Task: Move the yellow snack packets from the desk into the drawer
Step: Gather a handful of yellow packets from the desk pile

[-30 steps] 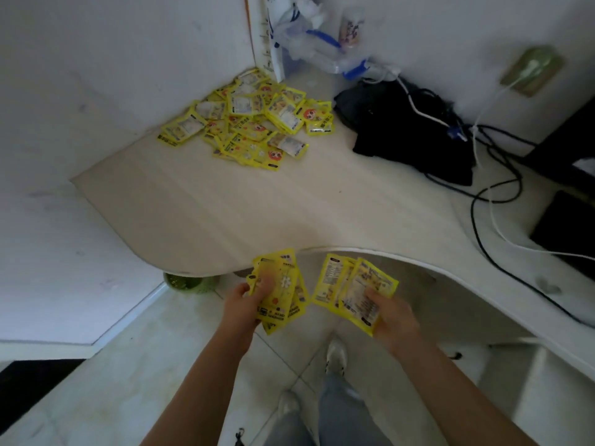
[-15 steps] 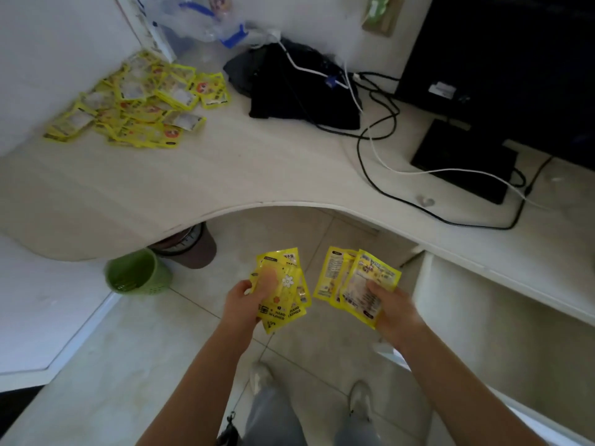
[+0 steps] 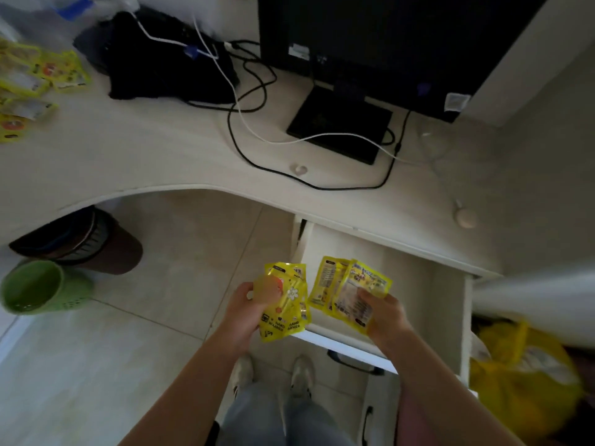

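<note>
Yellow snack packets [image 3: 349, 292] fill each hand's closed grip above the open drawer [image 3: 399, 284], its visible interior bare.

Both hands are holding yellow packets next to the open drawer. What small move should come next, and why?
Probably lower the right hand and release its packets into the open drawer: that bunch is already above the drawer, while the left hand holds its packets at the drawer's left edge.
</note>
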